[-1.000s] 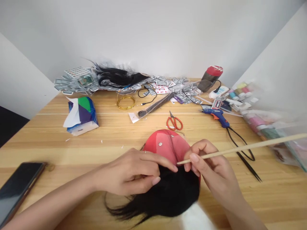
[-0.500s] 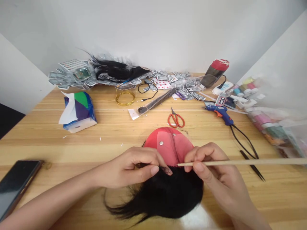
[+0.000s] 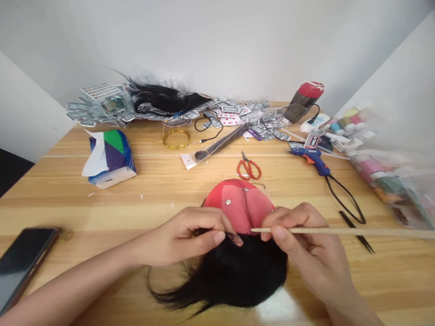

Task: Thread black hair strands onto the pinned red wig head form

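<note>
A red dome-shaped form [image 3: 239, 206] with silver pins sits on the wooden table [image 3: 170, 181]. Black hair [image 3: 234, 276] covers its near half. My left hand [image 3: 190, 235] pinches a strand of this hair at the edge where hair meets red. My right hand [image 3: 302, 240] holds a long thin wooden stick [image 3: 343, 231], whose tip rests at that same edge, just right of the left fingers. The stick runs out past the right side of the view.
Red scissors [image 3: 249, 167] lie just beyond the form. A blue glue gun [image 3: 312, 158] with black cord, tweezers [image 3: 355, 237] and paint jars [image 3: 367, 167] are at right. A phone [image 3: 23, 262], a tissue pack [image 3: 110, 157], gold wire [image 3: 176, 138] and scattered cards [image 3: 234, 115] lie around.
My left fingers curled from reaching across the hair into a pinch on a strand. The stick's far end dropped from tilted up to nearly level. The view shifted slightly.
</note>
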The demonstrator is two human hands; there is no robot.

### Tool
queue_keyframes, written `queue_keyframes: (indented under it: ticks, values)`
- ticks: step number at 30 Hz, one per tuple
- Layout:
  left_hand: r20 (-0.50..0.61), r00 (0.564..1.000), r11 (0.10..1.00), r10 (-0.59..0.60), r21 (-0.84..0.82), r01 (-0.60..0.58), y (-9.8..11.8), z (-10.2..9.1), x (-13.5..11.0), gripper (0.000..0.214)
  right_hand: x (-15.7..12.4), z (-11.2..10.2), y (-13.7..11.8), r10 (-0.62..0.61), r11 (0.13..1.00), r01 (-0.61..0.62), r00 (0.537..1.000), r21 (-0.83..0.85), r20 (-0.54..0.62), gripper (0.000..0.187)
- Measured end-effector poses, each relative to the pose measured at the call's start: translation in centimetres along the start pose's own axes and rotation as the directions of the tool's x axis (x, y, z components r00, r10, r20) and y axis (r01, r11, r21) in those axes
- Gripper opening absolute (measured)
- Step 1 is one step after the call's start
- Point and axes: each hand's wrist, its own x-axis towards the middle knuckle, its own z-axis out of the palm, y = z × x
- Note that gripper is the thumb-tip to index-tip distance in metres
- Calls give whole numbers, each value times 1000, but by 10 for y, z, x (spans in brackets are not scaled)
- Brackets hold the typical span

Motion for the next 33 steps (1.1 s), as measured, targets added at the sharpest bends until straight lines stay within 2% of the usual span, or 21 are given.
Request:
queue_keyframes:
  ticks: [5,11,15,23,28,33]
  values:
    - [-24,1000,1000,-13,-26,13,2,0,1,25,0,0,-1,33,997,-32,999,65,-20,13]
    - [-67,969,939,-239,-269,214,-7,-4,-3,37,1,4,-1,141,982,-128,986,141,-86,18]
    - [-88,951,912,-297,-321,255,-8,-8,-4,42,1,4,0,65,995,-59,995,81,-75,17]
    - [-66,960,911,-272,-338,236,-3,-8,-5,34,-2,7,2,-42,993,31,995,-110,-93,16]
    - [-72,955,910,-286,-332,248,-4,-7,-6,37,-1,7,3,-86,990,80,995,-118,-46,16]
    - [-101,960,917,-262,-337,214,-9,-8,-5,38,-2,6,2,-46,994,41,998,-104,-41,15]
